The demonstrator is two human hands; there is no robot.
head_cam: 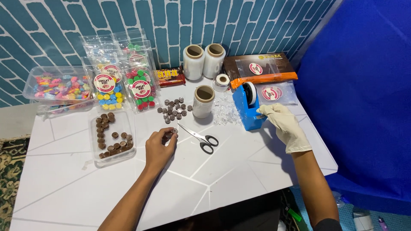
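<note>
While the bare left hand (159, 147) pinches what looks like a short stack of brown chocolate discs (170, 134) in a clenched grip just above the surface (77, 188), the gloved right hand (286, 126) rests its fingertips on the blue tape dispenser (248, 107), seemingly grasping the tape end. Scissors (201, 138) lie open between the hands. Farther left sit loose discs (173, 109) and a clear tray (112, 137) of more.

Teal brick-pattern wall (51, 30) behind, white table (85, 188) with thin lines, blue cloth (364, 98) at right, patterned rug (10, 171) far left.
</note>
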